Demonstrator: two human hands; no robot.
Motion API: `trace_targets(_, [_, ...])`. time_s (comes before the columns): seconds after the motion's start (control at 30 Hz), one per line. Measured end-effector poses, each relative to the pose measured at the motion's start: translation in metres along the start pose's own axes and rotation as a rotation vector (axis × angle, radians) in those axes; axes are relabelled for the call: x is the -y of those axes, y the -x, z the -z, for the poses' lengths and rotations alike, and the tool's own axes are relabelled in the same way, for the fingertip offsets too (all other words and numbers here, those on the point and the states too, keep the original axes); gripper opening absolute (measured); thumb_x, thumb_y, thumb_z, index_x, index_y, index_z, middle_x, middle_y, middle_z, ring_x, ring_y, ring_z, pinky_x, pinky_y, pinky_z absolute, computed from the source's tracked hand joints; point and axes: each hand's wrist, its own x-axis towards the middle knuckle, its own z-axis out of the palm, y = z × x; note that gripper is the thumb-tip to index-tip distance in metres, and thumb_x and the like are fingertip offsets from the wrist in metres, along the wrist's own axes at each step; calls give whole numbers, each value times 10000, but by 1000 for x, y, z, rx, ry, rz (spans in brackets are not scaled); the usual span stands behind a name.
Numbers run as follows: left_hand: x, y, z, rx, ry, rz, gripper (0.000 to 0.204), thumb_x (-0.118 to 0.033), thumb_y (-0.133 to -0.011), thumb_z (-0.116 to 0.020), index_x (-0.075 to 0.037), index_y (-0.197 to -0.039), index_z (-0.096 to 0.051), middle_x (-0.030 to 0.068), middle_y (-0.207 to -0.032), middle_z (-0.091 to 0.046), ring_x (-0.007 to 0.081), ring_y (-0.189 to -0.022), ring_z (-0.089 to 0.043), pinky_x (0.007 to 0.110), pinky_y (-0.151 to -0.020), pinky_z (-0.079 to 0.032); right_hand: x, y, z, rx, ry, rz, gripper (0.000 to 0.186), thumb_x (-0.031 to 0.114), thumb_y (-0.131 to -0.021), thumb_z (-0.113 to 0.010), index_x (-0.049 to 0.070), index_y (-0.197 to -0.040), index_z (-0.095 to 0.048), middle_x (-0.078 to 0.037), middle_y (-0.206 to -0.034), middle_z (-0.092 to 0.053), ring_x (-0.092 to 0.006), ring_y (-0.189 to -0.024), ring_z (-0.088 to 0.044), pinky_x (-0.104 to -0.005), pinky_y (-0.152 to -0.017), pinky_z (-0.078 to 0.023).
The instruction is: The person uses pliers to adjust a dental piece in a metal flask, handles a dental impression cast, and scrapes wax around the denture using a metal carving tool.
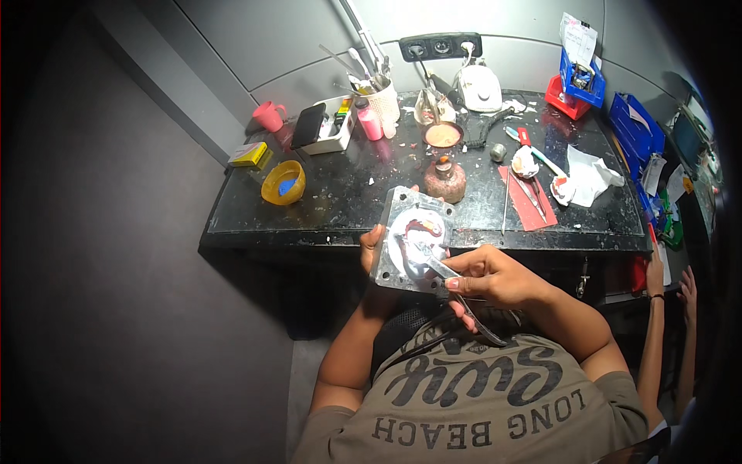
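My left hand (371, 246) grips the left edge of a square metal dental flask half (386, 267) with holes at its corners, tilted above my lap at the table's front edge. White plaster (402, 249) fills the flask's middle, with a dark red and pink arch shape (423, 227) set in it. In my right hand (501, 277) is a metal spatula-like tool (442, 267), gripped between thumb and fingers. Its tip touches or hovers just over the plaster below the arch; glare hides which. The tool's curved dark handle (485, 329) sticks out below my palm.
On the black table (309, 220) stand a yellow bowl (280, 187) with blue material, a spirit burner (445, 182), and a pan of pinkish material (442, 135). Hand tools lie on a red sheet (532, 203). At right, another person's hands (655, 272) reach in.
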Motion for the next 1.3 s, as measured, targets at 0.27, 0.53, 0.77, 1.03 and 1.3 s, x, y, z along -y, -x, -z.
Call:
trace_targets(0.27, [2, 0, 6, 29, 45, 14, 874, -429, -922, -581, -119, -1635, -182, 252, -1510, -456, 480, -1155, -629, 641, -946, -548, 2, -1, 1, -7, 0, 12, 211, 122, -1075, -530, -71, -1036, -605, -105, -733, -646, -188, -595, -673, -323, -549, -588])
trace_targets(0.53, [3, 0, 10, 53, 90, 8, 881, -431, -920, -590, -132, -1637, -176, 255, -1522, -441, 491, -1152, -628, 651, -939, -550, 2, -3, 1, 4, 15, -15, 221, 119, -1078, -521, -80, -1041, -607, -112, -732, -655, -192, -588, -674, -319, -537, -575])
trace_targets(0.77, [6, -3, 15, 44, 81, -40, 886, -441, -921, -597, -131, -1636, -175, 251, -1553, -405, 500, -1165, -619, 654, -940, -549, 4, -1, -3, -17, 7, -27, 221, 116, -1075, -523, -87, -1051, -609, -113, -721, -651, -196, -578, -669, -323, -530, -567])
trace_targets(1.03, [9, 0, -1, -211, -90, -152, 855, -463, -928, -543, -116, -1633, -205, 235, -1517, -455, 430, -1151, -635, 553, -948, -556, 17, 1, 3, -70, 130, -87, 229, 110, -1057, -552, -73, -1156, -646, -72, -666, -612, -169, -514, -620, -315, -449, -508])
trace_targets(1.3, [1, -1, 8, 19, -88, -34, 889, -470, -908, -561, -105, -1632, -196, 284, -1513, -433, 485, -1165, -610, 621, -956, -536, 28, 23, 16, 63, 241, -122, 270, 134, -1052, -574, -58, -1227, -647, -73, -708, -659, -145, -532, -639, -288, -482, -517])
